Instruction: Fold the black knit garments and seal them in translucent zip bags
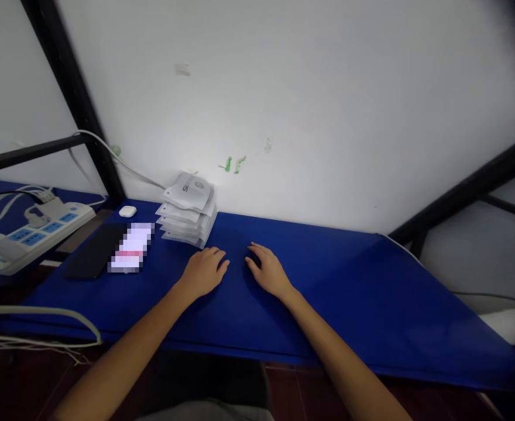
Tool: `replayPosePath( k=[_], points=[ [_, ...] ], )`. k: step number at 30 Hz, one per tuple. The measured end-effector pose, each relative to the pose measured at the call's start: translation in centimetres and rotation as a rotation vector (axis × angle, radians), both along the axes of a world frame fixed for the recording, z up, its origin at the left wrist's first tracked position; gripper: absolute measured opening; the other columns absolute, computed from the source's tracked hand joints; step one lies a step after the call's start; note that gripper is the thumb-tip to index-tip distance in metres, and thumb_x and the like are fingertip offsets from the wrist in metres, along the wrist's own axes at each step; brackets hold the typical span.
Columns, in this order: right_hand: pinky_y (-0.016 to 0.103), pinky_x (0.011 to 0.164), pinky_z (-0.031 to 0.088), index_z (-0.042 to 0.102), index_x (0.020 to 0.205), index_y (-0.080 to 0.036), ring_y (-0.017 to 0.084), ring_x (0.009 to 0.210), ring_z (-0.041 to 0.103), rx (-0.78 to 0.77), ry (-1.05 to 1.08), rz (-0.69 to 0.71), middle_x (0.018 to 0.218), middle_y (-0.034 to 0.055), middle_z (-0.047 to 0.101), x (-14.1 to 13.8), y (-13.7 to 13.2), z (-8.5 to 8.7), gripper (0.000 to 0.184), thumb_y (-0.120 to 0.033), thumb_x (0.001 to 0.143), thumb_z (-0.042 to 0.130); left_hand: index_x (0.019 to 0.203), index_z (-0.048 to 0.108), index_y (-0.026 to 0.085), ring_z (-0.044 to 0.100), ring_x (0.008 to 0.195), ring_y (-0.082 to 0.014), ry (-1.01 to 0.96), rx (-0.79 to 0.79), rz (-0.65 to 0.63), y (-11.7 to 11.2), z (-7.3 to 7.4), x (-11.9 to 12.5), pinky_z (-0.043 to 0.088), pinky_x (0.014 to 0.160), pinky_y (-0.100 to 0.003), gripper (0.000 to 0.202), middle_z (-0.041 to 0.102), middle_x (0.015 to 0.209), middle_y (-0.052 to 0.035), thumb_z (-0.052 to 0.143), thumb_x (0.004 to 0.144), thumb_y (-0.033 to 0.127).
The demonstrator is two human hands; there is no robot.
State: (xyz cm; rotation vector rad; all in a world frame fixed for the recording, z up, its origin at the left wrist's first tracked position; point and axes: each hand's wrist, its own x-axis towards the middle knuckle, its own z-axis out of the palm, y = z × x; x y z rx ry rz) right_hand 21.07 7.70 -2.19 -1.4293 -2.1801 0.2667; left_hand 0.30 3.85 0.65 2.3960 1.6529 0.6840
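Note:
My left hand [203,272] rests on the blue tabletop [340,280], thumb apart from the fingers, holding nothing. Just beyond it stands a stack of pale, translucent plastic packets [187,210] with dark print on the top one; a small gap seems to separate hand and stack. To the right, my right hand [268,269] lies on the same surface with its thumb and fingers apart, nothing in it. Bare blue surface shows between the two hands.
Left of the stack are a phone with a lit, pixelated screen [131,248], a black flat device [95,251] and a white earbud case [127,211]. A white power strip [38,237] with plugs and cables sits farther left. Black metal frame bars [71,76] and a white wall [305,117] bound the table.

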Motion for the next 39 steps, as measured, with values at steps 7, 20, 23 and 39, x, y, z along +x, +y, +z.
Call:
replayPosePath(
  k=[7, 20, 23, 39],
  points=[
    [0.037, 0.093, 0.047, 0.067, 0.104, -0.019, 0.021, 0.101, 0.063, 0.033, 0.24, 0.022, 0.107, 0.0091, 0.069, -4.2, 2.0, 4.5, 0.028, -0.031, 0.087, 0.049, 0.096, 0.066, 0.018, 0.063, 0.081, -0.0191, -0.449, 0.346, 0.381, 0.4, 4.6, -4.2, 0.05, 0.081, -0.034, 0.027, 0.07, 0.094, -0.0068, 0.044, 0.089, 0.033],
    [0.03, 0.07, 0.047, 0.067, 0.075, -0.019, 0.018, 0.072, 0.062, -0.143, 0.499, -0.029, 0.076, 0.003, 0.069, -10.6, 8.1, 6.8, 0.031, -0.042, 0.083, 0.048, 0.104, 0.052, 0.018, 0.058, 0.066, -0.0158, -0.733, 0.328, 0.792, 4.8, 5.2, -6.5, 0.05, 0.074, -0.035, 0.03, 0.061, 0.086, -0.003, 0.055, 0.08, 0.035],
    [0.028, 0.063, 0.046, 0.064, 0.067, -0.018, 0.017, 0.067, 0.061, -0.227, 0.568, -0.047, 0.07, 0.0029, 0.067, -11.1, 9.1, 6.7, 0.034, -0.045, 0.081, 0.048, 0.098, 0.056, 0.018, 0.061, 0.07, -0.0185, -0.725, 0.298, 0.816, 5.3, 5.8, -7.1, 0.049, 0.078, -0.036, 0.026, 0.064, 0.084, -0.0044, 0.052, 0.082, 0.038],
    [0.023, 0.051, 0.035, 0.06, 0.061, -0.018, 0.012, 0.057, 0.053, -0.539, 0.897, -0.046, 0.059, 0.0, 0.059, -12.0, 10.7, 8.2, 0.019, -0.036, 0.062, 0.061, 0.083, 0.062, 0.018, 0.064, 0.071, -0.0197, -0.776, 0.282, 0.748, 6.4, 6.7, -7.8, 0.047, 0.074, -0.031, 0.024, 0.067, 0.072, -0.003, 0.049, 0.08, 0.038]
  ],
)
